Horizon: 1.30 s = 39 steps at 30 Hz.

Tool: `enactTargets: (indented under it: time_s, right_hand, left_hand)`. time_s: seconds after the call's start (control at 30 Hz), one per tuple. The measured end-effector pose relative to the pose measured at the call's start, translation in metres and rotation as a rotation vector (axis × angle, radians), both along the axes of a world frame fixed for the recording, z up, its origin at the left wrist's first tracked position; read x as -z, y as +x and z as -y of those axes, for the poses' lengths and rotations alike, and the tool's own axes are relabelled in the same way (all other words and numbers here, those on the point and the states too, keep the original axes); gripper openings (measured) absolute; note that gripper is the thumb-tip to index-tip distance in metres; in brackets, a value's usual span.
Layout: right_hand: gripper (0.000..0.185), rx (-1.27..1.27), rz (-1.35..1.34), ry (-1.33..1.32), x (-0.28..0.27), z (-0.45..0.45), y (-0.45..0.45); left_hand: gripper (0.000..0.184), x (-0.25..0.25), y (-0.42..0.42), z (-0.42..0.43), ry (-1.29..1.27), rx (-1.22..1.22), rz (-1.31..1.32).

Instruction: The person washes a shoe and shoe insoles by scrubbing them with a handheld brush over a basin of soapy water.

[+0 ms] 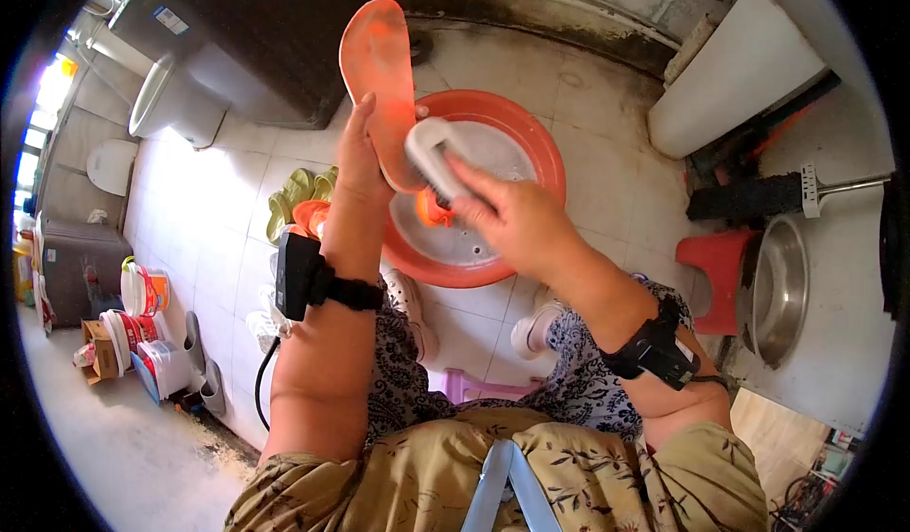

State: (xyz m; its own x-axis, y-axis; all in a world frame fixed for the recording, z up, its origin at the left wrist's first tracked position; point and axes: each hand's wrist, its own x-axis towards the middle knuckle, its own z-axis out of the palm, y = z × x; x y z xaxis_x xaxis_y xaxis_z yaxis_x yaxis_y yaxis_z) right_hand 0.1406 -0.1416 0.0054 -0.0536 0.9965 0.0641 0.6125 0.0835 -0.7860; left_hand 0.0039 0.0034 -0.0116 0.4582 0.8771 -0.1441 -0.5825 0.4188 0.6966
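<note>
My left hand [360, 148] is closed around an orange shoe sole [381, 58], held tilted upward at the left of a round basin; whether a whole slipper hangs from it is hidden. In my right hand [507, 215] is a white scrub brush [429, 151], its head against or just beside the sole's lower right edge. The orange-red basin [553, 158] stands on the floor with sudsy water [493, 153] in it. Below the brush, a bright orange item [433, 212] shows at the basin's left part, partly covered by my right hand.
Green clogs [294, 196] and an orange shoe [311, 214] sit left of the basin. Several buckets [144, 288] stand farther left. To the right are a red stool [711, 276] and a metal bowl [782, 290]. A purple stool [483, 387] is between my legs.
</note>
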Motion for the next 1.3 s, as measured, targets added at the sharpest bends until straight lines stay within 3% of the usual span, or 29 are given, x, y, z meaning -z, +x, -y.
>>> enactTargets:
  time_s: [0.1, 0.27, 0.33, 0.57, 0.67, 0.73, 0.87, 0.93, 1.1, 1.3]
  right_hand:
    - [0.043, 0.043, -0.021, 0.011, 0.003, -0.006, -0.011]
    - [0.045, 0.129, 0.153, -0.049, 0.006, -0.023, -0.004]
    - [0.046, 0.129, 0.194, -0.038, 0.006, -0.022, -0.007]
    - [0.047, 0.123, 0.381, -0.016, 0.005, -0.018, -0.002]
    - [0.046, 0.159, 0.442, 0.071, 0.02, -0.017, 0.01]
    - [0.047, 0.257, 0.418, 0.065, 0.017, -0.018, 0.018]
    - [0.047, 0.144, 0.258, 0.14, 0.011, -0.02, 0.0]
    - [0.048, 0.09, 0.266, 0.015, 0.007, -0.017, -0.007]
    - [0.05, 0.109, 0.435, 0.063, 0.011, -0.015, 0.001]
    - [0.049, 0.22, 0.525, 0.058, 0.01, -0.014, 0.005]
  left_hand:
    - [0.047, 0.002, 0.001, 0.008, -0.163, 0.095, 0.002]
    - [0.044, 0.014, 0.019, 0.009, -0.175, 0.039, -0.022]
    - [0.043, 0.003, 0.02, 0.012, -0.191, -0.021, -0.196]
    - [0.042, 0.019, 0.008, 0.003, -0.202, -0.026, -0.027]
    - [0.046, 0.023, 0.0, -0.002, -0.063, -0.076, 0.042]
    - [0.047, 0.022, -0.002, -0.006, 0.143, -0.153, -0.098]
    - [0.043, 0.017, 0.002, -0.002, 0.181, -0.104, -0.034]
    - [0.04, 0.0, 0.007, 0.012, 0.096, -0.087, -0.114]
    - [0.035, 0.02, 0.003, -0.003, -0.017, -0.107, -0.048]
    - [0.031, 0.023, 0.015, 0.002, 0.171, -0.234, -0.167]
